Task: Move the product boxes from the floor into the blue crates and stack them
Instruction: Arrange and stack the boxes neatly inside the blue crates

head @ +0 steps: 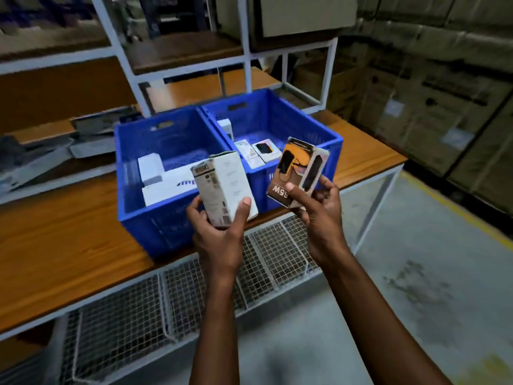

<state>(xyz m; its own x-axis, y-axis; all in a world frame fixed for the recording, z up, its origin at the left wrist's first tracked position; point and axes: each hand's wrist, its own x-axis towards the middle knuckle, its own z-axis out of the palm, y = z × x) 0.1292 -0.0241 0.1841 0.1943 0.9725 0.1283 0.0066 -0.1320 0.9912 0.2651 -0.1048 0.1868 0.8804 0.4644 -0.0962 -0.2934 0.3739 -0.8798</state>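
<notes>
Two blue crates stand side by side on a wooden table: the left crate [133,173] and the right crate [313,126]. My left hand [219,232] grips a white product box [227,184] upright, in front of the left crate's near wall. My right hand [319,207] holds an orange and brown product box [294,168] over the near corner of the right crate. White boxes [155,173] lie inside the left crate. A few small boxes [258,151] lie in the right one.
The wooden table [69,240] has a white metal frame and wire mesh baskets [177,301] below it. White shelving [191,65] rises behind the crates. Stacked cardboard cartons [433,87] line the right wall. Grey concrete floor [430,273] lies to the right.
</notes>
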